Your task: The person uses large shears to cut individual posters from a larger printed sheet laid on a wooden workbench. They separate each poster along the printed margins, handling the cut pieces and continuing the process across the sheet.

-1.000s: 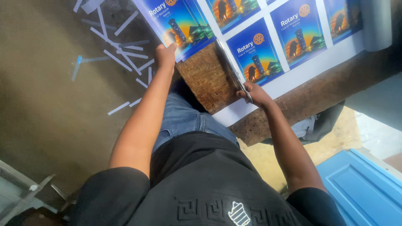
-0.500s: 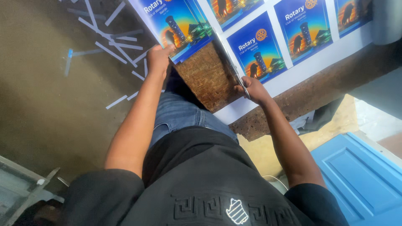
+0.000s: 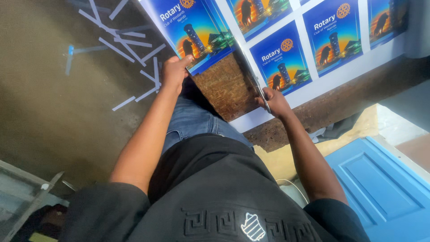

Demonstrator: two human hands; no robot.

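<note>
A large white sheet [image 3: 313,92] printed with several blue posters lies over a brown tabletop [image 3: 226,87]. My left hand [image 3: 174,71] pinches the lower corner of the leftmost blue poster [image 3: 190,31], which stands apart from the rest of the sheet along a cut. My right hand [image 3: 277,102] is closed on a pair of scissors [image 3: 257,87]. Their blades point up the gap between that poster and the neighbouring one [image 3: 280,62]. The brown surface shows through the wedge between the two parts.
Several thin white paper strips [image 3: 130,42] lie scattered on the brownish floor [image 3: 53,112] at the upper left. A blue panelled door [image 3: 385,188] lies flat at the lower right. A metal and glass frame [image 3: 27,192] sits at the lower left.
Both hands keep their holds. The view has drifted slightly, and my left hand with the poster corner sits a little lower in the picture than before.
</note>
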